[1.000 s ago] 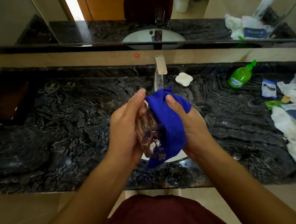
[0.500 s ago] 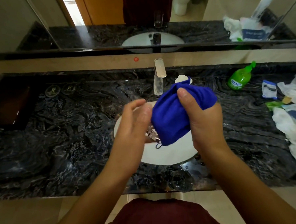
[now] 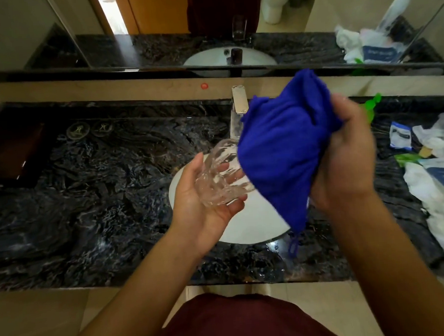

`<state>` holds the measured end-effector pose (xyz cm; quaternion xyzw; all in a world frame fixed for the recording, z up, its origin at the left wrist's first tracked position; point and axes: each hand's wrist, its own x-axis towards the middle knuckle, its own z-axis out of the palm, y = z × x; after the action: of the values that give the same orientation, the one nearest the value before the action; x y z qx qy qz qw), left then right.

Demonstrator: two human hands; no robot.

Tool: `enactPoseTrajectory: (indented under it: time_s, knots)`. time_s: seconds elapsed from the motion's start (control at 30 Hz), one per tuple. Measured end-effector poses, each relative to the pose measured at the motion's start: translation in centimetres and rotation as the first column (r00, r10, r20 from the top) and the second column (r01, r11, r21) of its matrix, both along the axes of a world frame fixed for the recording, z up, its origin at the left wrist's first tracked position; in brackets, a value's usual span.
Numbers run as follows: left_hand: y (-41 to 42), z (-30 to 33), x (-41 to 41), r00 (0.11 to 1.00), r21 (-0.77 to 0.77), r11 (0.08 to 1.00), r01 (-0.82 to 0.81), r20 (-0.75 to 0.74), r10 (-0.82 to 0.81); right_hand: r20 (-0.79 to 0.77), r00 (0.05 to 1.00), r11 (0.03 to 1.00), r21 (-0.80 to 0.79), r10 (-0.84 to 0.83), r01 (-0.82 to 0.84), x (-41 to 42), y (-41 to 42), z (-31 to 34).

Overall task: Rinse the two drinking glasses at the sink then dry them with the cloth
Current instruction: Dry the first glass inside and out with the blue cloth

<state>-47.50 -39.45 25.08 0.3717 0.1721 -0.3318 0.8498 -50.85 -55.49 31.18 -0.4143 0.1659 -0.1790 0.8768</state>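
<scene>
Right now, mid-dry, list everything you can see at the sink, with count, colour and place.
clear cut drinking glass: 1, transparent, lying in the left palm over the basin
second clear glass: 1, transparent, on the counter's front edge
blue microfibre cloth: 1, bunched in the right grip, beside the held glass
white oval basin: 1, set into the counter
black marble counter: 1, dark and veined, around the basin
chrome tap: 1, behind the basin
green pump bottle: 1, partly hidden behind the right hand
white plastic bags: several, at the right end of the counter
left hand: palm up, cradling the glass
right hand: gripping the cloth
</scene>
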Motion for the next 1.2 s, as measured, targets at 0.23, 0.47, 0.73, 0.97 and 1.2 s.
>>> enactPoseTrajectory:
  time_s: [0.23, 0.47, 0.73, 0.97, 1.2]
  knots:
    - [-0.1, 0.4, -0.1, 0.983, 0.099, 0.989, -0.114, 0.156, 0.097, -0.139, 0.965, 0.504, -0.831, 0.224, -0.236, -1.3, -1.3, -1.2]
    - [0.2, 0.3, -0.1, 0.917, 0.265, 0.938, -0.223, 0.383, 0.11, -0.301, 0.897, 0.317, -0.859, 0.324, -0.403, -1.9, 0.0, -2.4]
    - [1.5, 1.0, 1.7, 0.879, 0.367, 0.926, -0.084, 0.464, -0.104, -0.468, 0.626, 0.034, -0.784, 0.624, -0.619, -1.5, -1.3, -1.4]
    - [2.7, 2.7, 1.0, 0.636, 0.421, 0.886, -0.196, 0.742, -0.212, -0.18, 0.555, 0.475, -0.349, 0.812, -0.808, -2.4, -1.3, -2.7]
    - [2.6, 3.9, 2.4, 0.628, 0.481, 0.877, -0.005, 0.684, -0.371, -0.311, 0.703, 0.125, -0.86, 0.639, -0.494, -3.0, 1.0, -2.0]
